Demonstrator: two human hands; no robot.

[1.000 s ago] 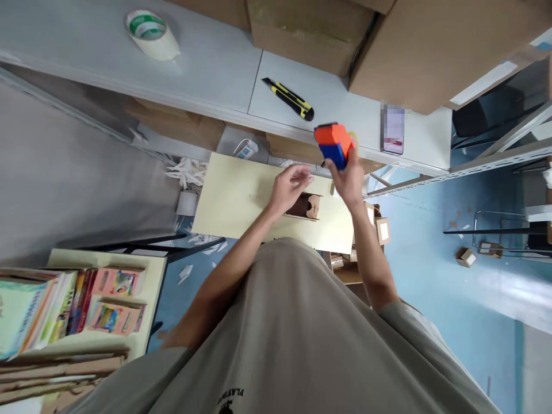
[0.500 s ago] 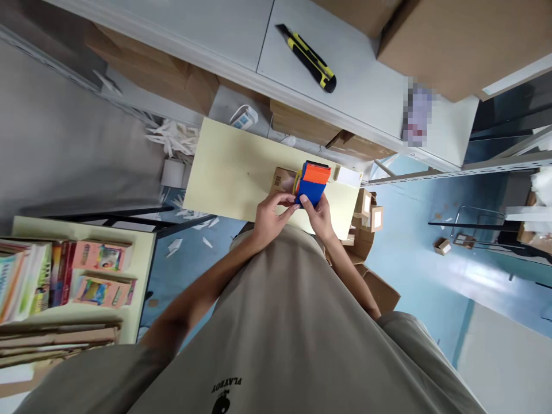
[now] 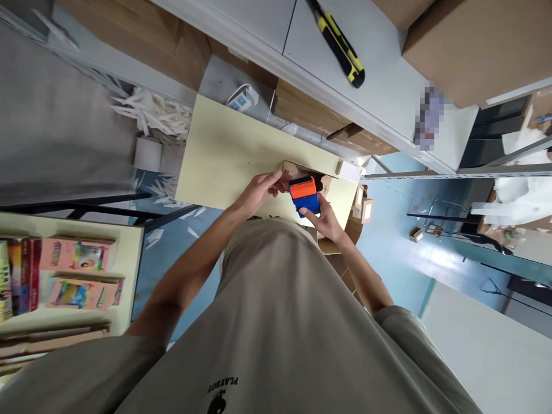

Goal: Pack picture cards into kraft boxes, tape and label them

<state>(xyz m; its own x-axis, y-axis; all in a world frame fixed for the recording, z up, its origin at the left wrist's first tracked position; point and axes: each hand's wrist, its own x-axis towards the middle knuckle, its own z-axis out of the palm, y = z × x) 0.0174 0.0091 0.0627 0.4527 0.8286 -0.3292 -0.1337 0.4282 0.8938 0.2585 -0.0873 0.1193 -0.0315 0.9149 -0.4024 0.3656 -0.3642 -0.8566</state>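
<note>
My right hand [image 3: 326,220] is closed around the lower end of a flat blue-and-orange piece with a black toothed edge [image 3: 307,202], its thumb lying across the blue face. My left hand [image 3: 263,192] is to the left of the piece, fingers stretched toward the near flap of a small cardboard box [image 3: 293,167]; whether they touch the flap I cannot tell. The box lies on the pale yellow table [image 3: 224,144], its top open and partly covered by the piece. A white box [image 3: 349,171] sits at the table's right end.
A yellow-and-black utility knife [image 3: 338,46] lies on the grey shelf [image 3: 379,69] above the table. A power strip [image 3: 242,99] is behind the table's back edge. At left stands a shelf with books [image 3: 28,273] and pink packs [image 3: 80,255]. Cardboard boxes [image 3: 366,210] stand on the floor at right.
My left hand has let go of the blue-and-orange piece and moved left. My right hand now holds it alone, with it tilted differently. More of the open cardboard box shows. The camera view has shifted.
</note>
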